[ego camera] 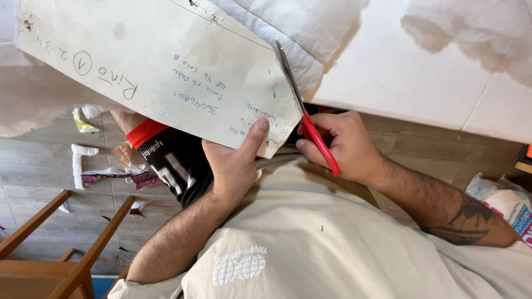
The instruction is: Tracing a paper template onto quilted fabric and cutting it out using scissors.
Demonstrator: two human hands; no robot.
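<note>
wood-look floor below is littered with fabric scraps (105,176), and a white table (399,77) fills the upper right. left hand (235,163) pinches the lower edge of a cream paper pattern (160,66) laid over white batting (299,33); right hand (341,144) grips red-handled scissors (305,111), blades running up the pattern's right edge. judging by this, the cut seems partway, with that edge's upper stretch left.
</note>
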